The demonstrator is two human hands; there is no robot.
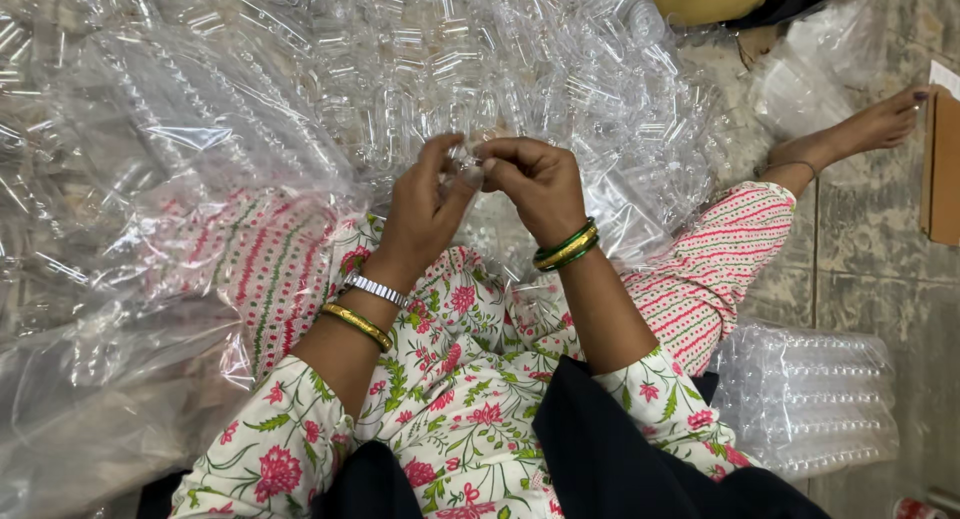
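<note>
The small clear plastic piece (466,162) is between my two hands, pinched there just above my lap. My left hand (425,204) closes on it with thumb and fingertips, and my right hand (535,184) closes on it from the other side — the fingers of both hands meet at the piece. It is transparent and partly hidden by my fingers, so its exact shape I cannot tell.

Just behind the piece, away from me, lies a big heap of clear plastic parts (440,59), and it almost touches my knuckles. To the left of the piece a large transparent bag (150,309) covers my knee. To the right of the piece and nearer to me, beside my leg, stands a stack of clear plastic trays (815,399) on the stone floor (870,239). Far right of the piece — a bare foot (860,129).
</note>
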